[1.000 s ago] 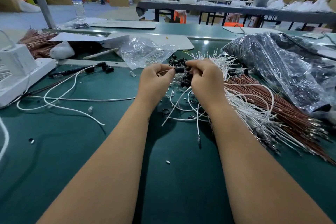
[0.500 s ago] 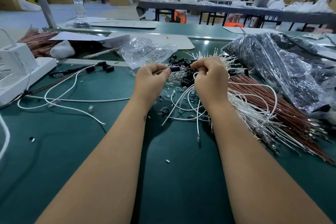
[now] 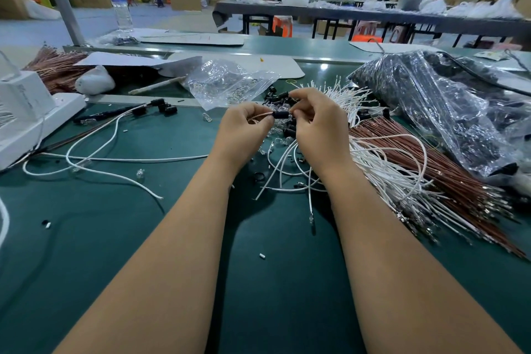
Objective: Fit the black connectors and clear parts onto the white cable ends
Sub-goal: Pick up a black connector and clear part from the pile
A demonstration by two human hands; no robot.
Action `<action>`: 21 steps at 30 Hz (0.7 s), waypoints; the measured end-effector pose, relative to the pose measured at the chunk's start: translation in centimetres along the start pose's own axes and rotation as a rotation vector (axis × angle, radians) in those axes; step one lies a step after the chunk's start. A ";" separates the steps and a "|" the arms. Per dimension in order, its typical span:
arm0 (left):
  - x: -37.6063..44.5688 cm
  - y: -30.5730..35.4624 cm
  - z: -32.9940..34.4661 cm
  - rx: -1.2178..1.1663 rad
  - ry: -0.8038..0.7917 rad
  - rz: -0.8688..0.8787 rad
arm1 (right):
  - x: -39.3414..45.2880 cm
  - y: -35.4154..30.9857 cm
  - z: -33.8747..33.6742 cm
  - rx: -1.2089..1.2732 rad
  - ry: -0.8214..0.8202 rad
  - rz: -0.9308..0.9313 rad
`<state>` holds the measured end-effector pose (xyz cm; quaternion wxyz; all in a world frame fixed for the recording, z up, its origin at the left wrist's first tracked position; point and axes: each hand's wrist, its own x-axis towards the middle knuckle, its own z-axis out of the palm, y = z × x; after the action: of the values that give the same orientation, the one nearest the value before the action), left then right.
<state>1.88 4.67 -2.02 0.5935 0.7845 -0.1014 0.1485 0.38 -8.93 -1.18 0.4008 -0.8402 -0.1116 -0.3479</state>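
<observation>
My right hand (image 3: 320, 129) pinches a small black connector (image 3: 280, 115) above the green table. My left hand (image 3: 244, 131) pinches the thin cable end (image 3: 260, 116) that runs into that connector. White cables (image 3: 290, 164) hang in loops from under my right hand down to the mat. Behind my hands lies a heap of loose black connectors (image 3: 280, 96) mixed with small clear parts (image 3: 277, 141). A thick bundle of white cables (image 3: 382, 161) fans out to the right.
A bag of clear parts (image 3: 227, 82) lies behind my hands. Brown wires (image 3: 425, 158) and a large bag of black parts (image 3: 436, 106) fill the right side. A white device (image 3: 26, 112) and loose white cables (image 3: 94, 149) are on the left. A water bottle (image 3: 119, 4) stands at the back.
Both hands have risen slightly and drawn a little apart, so the black connector now shows between them with the cable end in it.
</observation>
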 end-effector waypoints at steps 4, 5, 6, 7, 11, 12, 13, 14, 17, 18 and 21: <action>-0.3 0.2 0.1 0.003 0.005 0.033 | 0.0 0.1 -0.1 0.003 0.000 0.013; -0.3 0.2 0.1 0.006 0.006 0.042 | 0.0 0.0 0.0 -0.003 -0.011 0.011; -0.4 0.3 0.1 0.014 0.006 0.050 | -0.1 0.0 -0.1 -0.007 -0.019 0.010; -0.5 0.3 0.1 0.025 0.008 0.058 | -0.1 0.0 -0.1 -0.011 -0.021 0.007; -0.5 0.5 0.0 0.088 0.038 0.094 | -0.2 -0.3 0.1 -0.016 -0.081 -0.019; -0.5 0.6 0.0 0.096 0.033 0.101 | -0.2 -0.3 0.3 -0.035 -0.122 -0.032; -0.5 0.6 -0.1 0.105 0.023 0.107 | -0.1 -0.3 0.5 -0.070 -0.157 -0.053; -0.4 0.5 -0.1 0.121 0.015 0.112 | -0.1 -0.3 0.6 -0.113 -0.181 -0.074; -0.2 0.1 -0.4 0.307 0.123 0.085 | 0.0 0.0 0.4 -0.240 -0.151 -0.090; 0.0 -0.2 -0.7 0.434 0.218 0.043 | 0.1 0.2 0.2 -0.283 -0.108 -0.074; 0.2 -0.9 -2.2 0.706 0.442 -0.150 | 0.3 0.6 -0.3 -0.371 0.019 -0.027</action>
<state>2.09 7.01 -2.25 0.3048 0.8942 0.1429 0.2951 0.72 -9.64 -1.22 0.2354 -0.8946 -0.0530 -0.3760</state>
